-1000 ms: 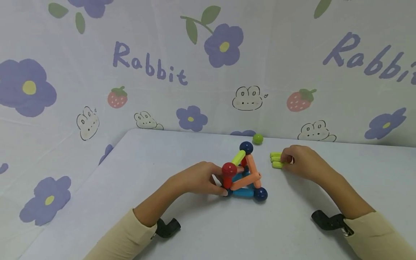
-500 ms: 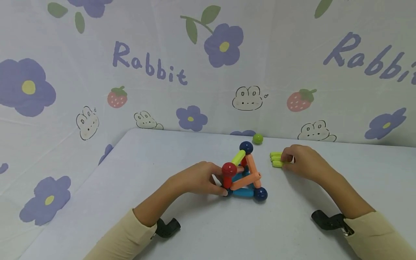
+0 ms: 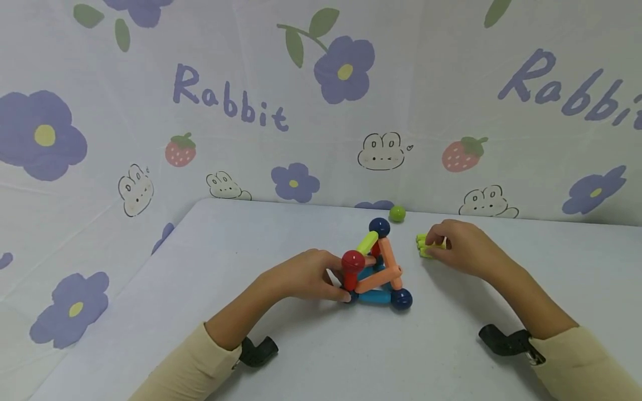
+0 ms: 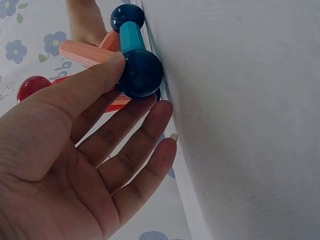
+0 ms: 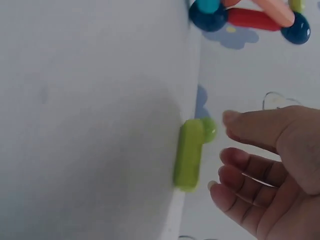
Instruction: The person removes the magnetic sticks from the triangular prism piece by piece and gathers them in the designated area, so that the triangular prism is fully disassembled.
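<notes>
My left hand (image 3: 308,275) pinches a navy ball (image 4: 142,72) at the near left corner of a magnetic ball-and-stick frame. The frame's orange stick (image 3: 378,279), blue stick (image 3: 375,297) and red ball (image 3: 353,261) show in the head view, with another navy ball (image 3: 379,227) at the top. To the right, my right hand (image 3: 463,248) hovers over several yellow-green magnetic sticks (image 3: 422,245) lying side by side. In the right wrist view its thumb and fingers are spread, apart from the nearest yellow-green stick (image 5: 188,157).
A green ball (image 3: 397,214) lies behind the frame, near the table's back edge. The white table (image 3: 301,356) meets a patterned cloth backdrop (image 3: 241,156). Black wrist cameras hang at both cuffs, such as the left wrist camera (image 3: 259,352).
My right hand has let go of the yellow-green sticks, its fingers rising slightly and shifting left above them. My left hand and the frame stay in place.
</notes>
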The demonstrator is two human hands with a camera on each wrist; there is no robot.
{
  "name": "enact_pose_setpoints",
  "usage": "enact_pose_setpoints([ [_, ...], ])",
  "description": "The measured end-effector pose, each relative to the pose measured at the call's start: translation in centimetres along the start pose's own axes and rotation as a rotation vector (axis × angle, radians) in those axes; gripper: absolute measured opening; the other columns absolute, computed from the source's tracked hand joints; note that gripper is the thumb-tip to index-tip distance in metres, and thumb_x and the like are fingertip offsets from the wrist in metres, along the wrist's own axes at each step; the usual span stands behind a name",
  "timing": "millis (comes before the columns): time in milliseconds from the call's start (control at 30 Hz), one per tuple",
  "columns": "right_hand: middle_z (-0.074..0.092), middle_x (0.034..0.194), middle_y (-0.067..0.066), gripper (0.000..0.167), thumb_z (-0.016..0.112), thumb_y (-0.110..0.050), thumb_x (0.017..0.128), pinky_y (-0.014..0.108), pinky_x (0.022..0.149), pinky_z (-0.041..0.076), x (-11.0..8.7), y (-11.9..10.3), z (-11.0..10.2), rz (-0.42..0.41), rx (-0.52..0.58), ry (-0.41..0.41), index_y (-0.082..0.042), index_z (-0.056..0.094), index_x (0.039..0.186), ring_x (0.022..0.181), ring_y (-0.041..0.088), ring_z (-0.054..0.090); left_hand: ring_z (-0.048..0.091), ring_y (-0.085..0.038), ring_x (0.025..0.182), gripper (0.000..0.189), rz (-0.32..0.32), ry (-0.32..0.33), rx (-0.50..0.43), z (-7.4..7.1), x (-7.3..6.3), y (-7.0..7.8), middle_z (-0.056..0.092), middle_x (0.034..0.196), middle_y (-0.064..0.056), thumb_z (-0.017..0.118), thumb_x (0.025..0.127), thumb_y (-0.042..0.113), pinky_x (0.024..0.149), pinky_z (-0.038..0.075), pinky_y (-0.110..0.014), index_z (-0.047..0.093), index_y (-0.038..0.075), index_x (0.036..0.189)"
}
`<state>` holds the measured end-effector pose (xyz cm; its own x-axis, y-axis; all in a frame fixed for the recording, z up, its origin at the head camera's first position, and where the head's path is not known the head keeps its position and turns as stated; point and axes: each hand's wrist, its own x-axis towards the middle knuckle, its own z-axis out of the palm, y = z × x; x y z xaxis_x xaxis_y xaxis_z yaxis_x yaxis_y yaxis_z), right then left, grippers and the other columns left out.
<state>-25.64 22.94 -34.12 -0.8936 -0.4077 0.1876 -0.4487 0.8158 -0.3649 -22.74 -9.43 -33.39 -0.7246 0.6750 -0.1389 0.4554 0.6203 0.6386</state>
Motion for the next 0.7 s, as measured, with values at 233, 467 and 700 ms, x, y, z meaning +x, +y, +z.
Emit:
enact_pose_setpoints([
  [233, 0.063, 0.081, -0.006, 0.005, 0.07, -0.013, 0.095, 0.029, 0.063, 0.051, -0.5, -3.7, -1.2, -0.13, 0.155, 0.002, -0.01, 0.073, 0.097, 0.074, 0.015, 0.055, 0.067, -0.014, 0.086, 0.03, 0.003, 0.0, -0.001, 0.0, 0.0, 0.0, 0.072, 0.099, 0.005, 0.082, 0.085, 0.02, 0.074, 0.055, -0.024, 0.074, 0.01, 0.112],
  [467, 0.062, 0.078, -0.011, 0.009, 0.069, -0.025, 0.097, 0.028, 0.062, 0.051, -1.5, -7.1, -1.8, -0.249, 0.29, -0.132, -0.018, 0.073, 0.099, 0.072, 0.016, 0.057, 0.067, -0.014, 0.087, 0.029, 0.004, 0.0, 0.002, 0.0, 0.0, -0.1, 0.071, 0.098, 0.006, 0.082, 0.085, 0.02, 0.076, 0.055, -0.024, 0.074, 0.01, 0.111],
  [700, 0.061, 0.083, -0.012, 0.018, 0.081, -0.022, 0.086, 0.027, 0.066, 0.053, -2.3, -9.3, -1.5, -0.324, 0.295, -0.279, -0.019, 0.072, 0.103, 0.078, 0.013, 0.058, 0.068, -0.013, 0.086, 0.027, 0.029, 0.001, -0.003, 0.0, 0.1, -0.2, 0.071, 0.096, 0.007, 0.082, 0.085, 0.019, 0.077, 0.055, -0.023, 0.074, 0.011, 0.109],
])
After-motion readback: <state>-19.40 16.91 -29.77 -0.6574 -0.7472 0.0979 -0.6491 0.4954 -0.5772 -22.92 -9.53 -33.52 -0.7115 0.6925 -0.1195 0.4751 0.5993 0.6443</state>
